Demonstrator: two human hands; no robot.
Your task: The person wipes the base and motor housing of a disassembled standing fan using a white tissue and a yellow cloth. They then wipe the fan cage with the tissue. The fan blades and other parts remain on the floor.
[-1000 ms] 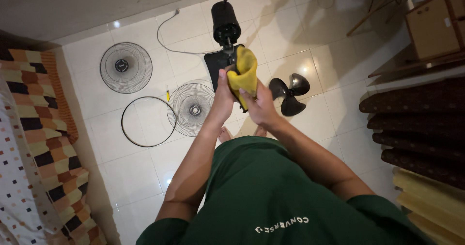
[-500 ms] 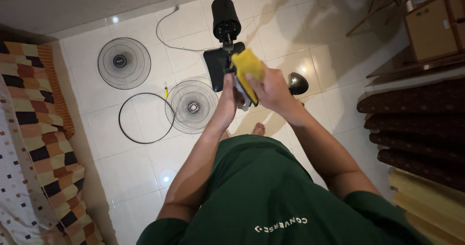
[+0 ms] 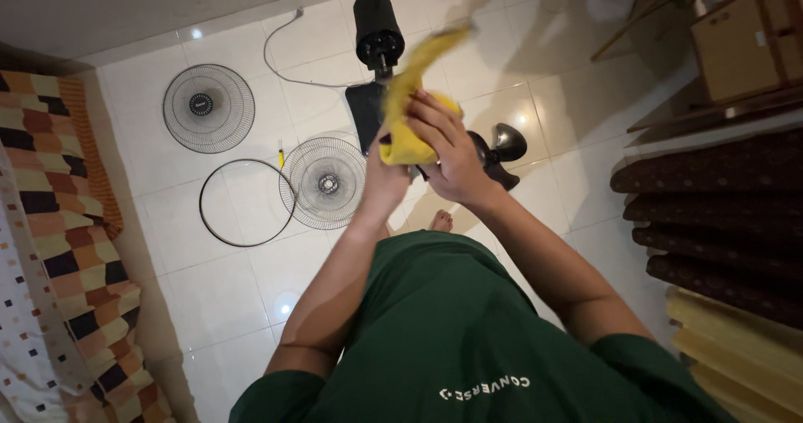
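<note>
Both my hands are raised in front of my chest around a yellow cloth [image 3: 404, 145]. My right hand [image 3: 447, 151] grips the bunched cloth from the right, fingers curled over it. Under the cloth, my left hand [image 3: 385, 176] holds it from below, with its fingers mostly hidden. One loose end of the cloth is blurred and flung up and away from me. Whether anything is wrapped inside the cloth cannot be told. A black fan blade [image 3: 506, 143] lies on the tiled floor, partly hidden behind my right hand.
On the white tiles lie a black fan motor on its stand [image 3: 378, 26], two wire grilles [image 3: 208, 108] [image 3: 326, 180], a thin ring [image 3: 242, 201] and a small yellow screwdriver [image 3: 281, 154]. A checked mattress [image 3: 58, 247] lies left; dark cushions [image 3: 711, 214] and a cardboard box [image 3: 744, 43] stand right.
The cloth was flat against my hands, then bunched up; its free end now whips upward. My hands have stayed at about the same height, working the cloth.
</note>
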